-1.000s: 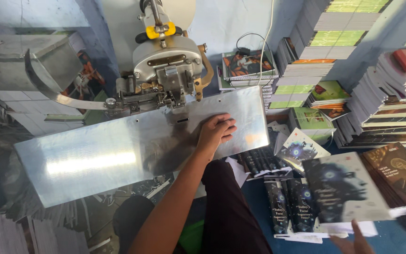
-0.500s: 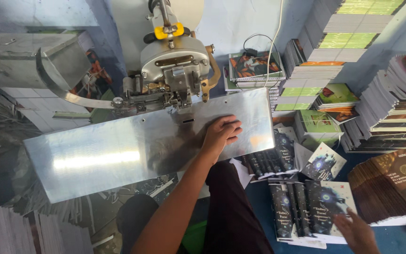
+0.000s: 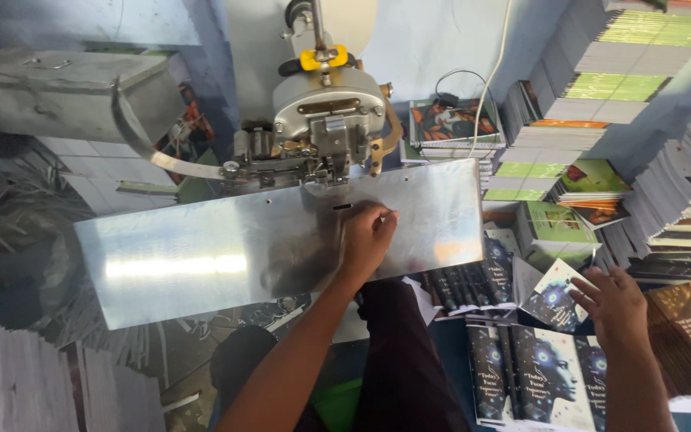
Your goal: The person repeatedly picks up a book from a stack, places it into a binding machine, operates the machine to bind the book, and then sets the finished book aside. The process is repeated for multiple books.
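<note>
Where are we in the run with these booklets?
Done: bound stacks piled at the right. In hand: left hand rests fisted on the machine's plate, which has no booklet on it; right hand reaches for a dark-covered booklet. Left: more dark-covered booklets below.

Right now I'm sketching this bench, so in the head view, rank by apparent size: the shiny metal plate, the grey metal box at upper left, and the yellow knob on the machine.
1. Metal plate, largest by far.
2. Grey metal box; it sits farther back, so its true size is unsure.
3. Yellow knob, smallest.
</note>
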